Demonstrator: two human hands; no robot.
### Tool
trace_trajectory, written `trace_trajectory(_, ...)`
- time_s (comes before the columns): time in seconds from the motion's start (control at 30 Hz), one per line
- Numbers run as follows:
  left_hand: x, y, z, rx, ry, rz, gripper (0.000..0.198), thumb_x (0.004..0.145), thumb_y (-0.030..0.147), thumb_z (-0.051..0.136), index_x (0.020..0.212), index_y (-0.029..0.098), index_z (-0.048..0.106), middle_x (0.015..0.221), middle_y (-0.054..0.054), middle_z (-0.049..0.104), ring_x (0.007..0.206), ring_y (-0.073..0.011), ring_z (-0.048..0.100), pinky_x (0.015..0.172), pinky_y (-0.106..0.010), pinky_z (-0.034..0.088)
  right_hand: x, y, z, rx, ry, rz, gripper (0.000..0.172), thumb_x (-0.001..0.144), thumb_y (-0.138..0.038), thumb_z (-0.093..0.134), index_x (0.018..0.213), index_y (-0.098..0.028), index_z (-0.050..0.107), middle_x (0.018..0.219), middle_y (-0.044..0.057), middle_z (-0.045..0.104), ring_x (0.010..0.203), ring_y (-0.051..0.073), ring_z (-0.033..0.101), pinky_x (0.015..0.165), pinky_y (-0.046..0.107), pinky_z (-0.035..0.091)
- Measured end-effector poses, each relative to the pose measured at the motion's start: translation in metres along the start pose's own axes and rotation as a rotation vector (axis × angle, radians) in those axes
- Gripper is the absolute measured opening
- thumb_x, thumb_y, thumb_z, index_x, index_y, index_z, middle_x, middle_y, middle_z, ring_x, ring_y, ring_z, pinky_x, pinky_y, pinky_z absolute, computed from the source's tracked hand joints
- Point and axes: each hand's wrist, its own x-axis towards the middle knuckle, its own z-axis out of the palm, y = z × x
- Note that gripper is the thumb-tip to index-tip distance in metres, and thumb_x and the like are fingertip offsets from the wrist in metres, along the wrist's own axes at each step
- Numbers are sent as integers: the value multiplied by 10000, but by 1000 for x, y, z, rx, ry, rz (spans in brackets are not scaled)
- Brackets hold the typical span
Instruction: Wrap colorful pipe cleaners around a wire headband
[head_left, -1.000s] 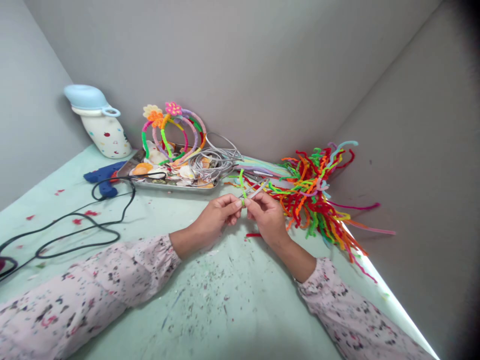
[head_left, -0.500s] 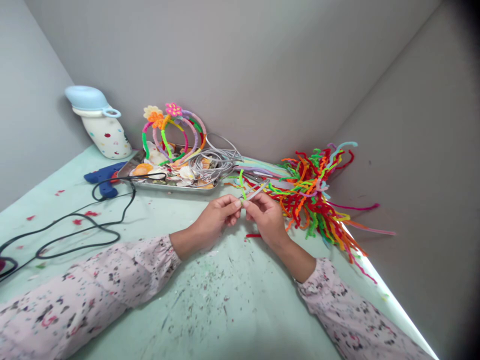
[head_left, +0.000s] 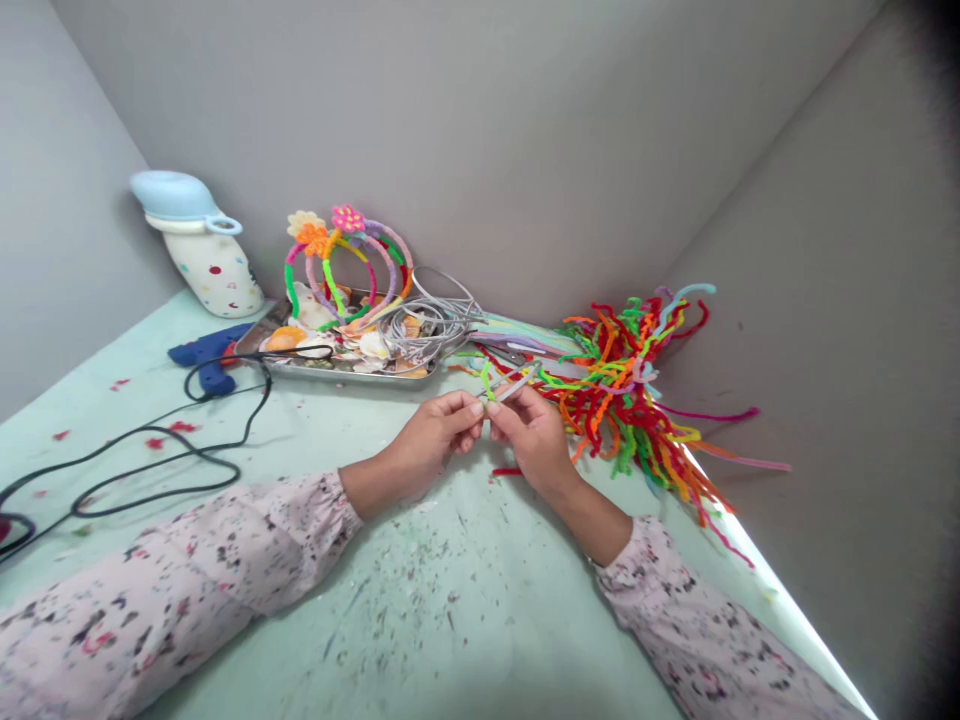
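Note:
My left hand [head_left: 450, 420] and my right hand [head_left: 525, 425] meet above the table's middle, thumbs pinched against the fingers. Between their fingertips a short lime-green pipe cleaner [head_left: 487, 380] sticks up, bent over at its upper end. Thin grey strips [head_left: 519, 383] also come out of the grip and slant up to the right over my right fingers. The part inside the pinch is covered by my thumbs and fingers, so how the pipe cleaner sits on the strips is hidden.
Behind stands a metal tray [head_left: 352, 376] with flower-topped fuzzy headbands [head_left: 327, 280] and coiled grey wire [head_left: 431, 325]. At left are a blue glue gun [head_left: 214, 355], its black cord [head_left: 202, 450] and a bottle [head_left: 214, 270]. A heap of pipe cleaners [head_left: 622, 390] lies right.
The green pipe cleaner's free end has dropped and now bends over to the right. Both hands stay in almost the same place.

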Motion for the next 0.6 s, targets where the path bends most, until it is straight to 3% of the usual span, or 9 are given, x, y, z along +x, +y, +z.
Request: trace_trajectory(0.6,0,1,-1,-10,2,-20,172,812,268,617,718,146,542,615,39,493,500,-47,397,493,-198,286,0,1,-1,14,-26,-6,165,761,-317,653,822,-198,557,586,-60,527,503,97,486,504,235,398)
